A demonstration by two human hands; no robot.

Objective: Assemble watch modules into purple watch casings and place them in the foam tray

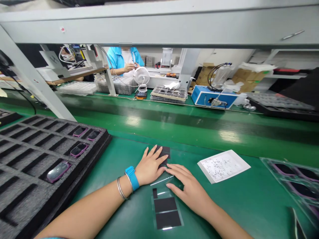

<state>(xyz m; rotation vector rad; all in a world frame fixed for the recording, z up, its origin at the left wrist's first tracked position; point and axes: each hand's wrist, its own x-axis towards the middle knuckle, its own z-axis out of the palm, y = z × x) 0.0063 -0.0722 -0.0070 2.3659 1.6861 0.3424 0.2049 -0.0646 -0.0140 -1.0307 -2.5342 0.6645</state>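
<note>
My left hand [151, 168] lies flat with its fingers spread over the upper end of a clear film sheet, where a black rectangle [165, 151] shows past the fingertips. A blue strap [133, 178] and a metal bangle [120, 188] circle that wrist. Below the hands, the lower part of the clear sheet carries more black rectangles [165, 204] and a small black tab. My right hand [190, 187] rests beside the sheet, fingers stretched toward my left thumb and its own thumb held apart. Its fingertips are at the sheet's middle; whether they press on it I cannot tell.
A grey foam tray [50, 141] with several purple-framed pieces fills the left. On the right sit a white shallow box lid [225, 166] with dark specks and a clear tray [294, 176] of purple-rimmed pieces. Beyond are a white fan [141, 75], a blue machine [213, 97] and a co-worker.
</note>
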